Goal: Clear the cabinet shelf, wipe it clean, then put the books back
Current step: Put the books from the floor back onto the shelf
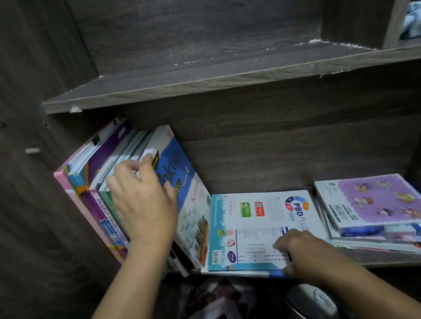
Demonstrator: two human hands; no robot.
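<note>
Right hand [301, 251] pinches the flat workbook [256, 220] at its edge; left hand [141, 199] curls over leaning books [175, 161], likely to topple if released.

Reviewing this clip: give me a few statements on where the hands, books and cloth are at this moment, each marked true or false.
1. The left hand grips the leaning books. True.
2. The PBD Plus book stands upright. False: it lies flat.
3. The right hand holds the cloth. False: it grips the PBD Plus book's front edge; the cloth lies apart at the upper right.
4. A purple book tops the right stack. True.
</note>
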